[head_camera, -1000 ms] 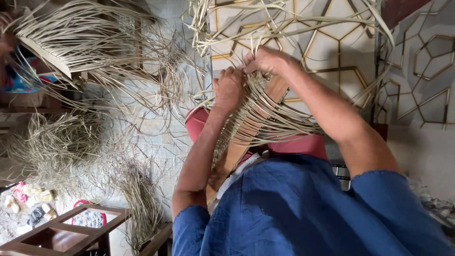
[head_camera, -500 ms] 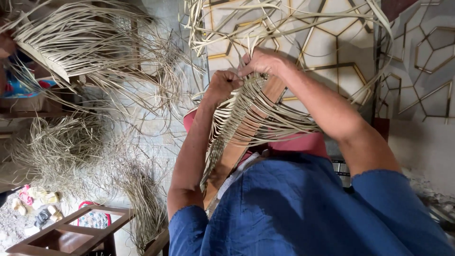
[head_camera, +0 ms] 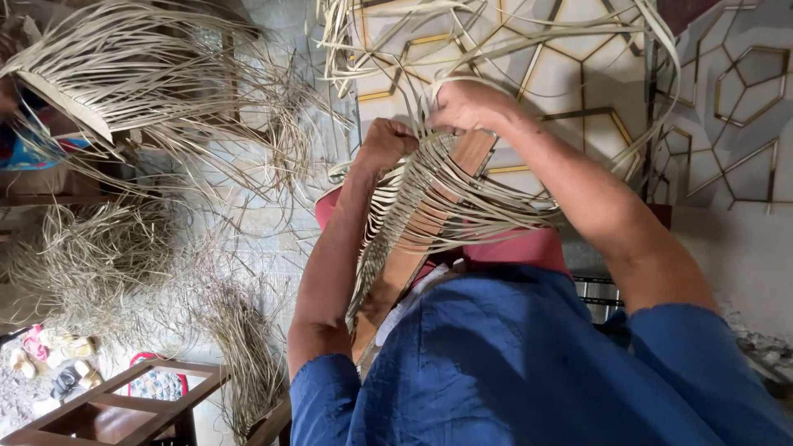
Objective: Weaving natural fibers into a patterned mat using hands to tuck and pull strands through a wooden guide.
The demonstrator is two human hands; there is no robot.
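Gripping strips [head_camera: 429, 194] between both hands' grip atop board [head_camera: 413, 256].

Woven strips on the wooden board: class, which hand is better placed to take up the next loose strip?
Right, probably. The right hand rests at the top end of the wooden board, where loose strips fan out beside it. The left hand is a closed fist on the woven strips, seemingly holding them.

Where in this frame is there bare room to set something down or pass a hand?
Bare: the patterned wall tiles right of the right hand, and the wooden frame at lower left. Crowded: the strips on the wooden board under the left hand; loose fibre piles at left.
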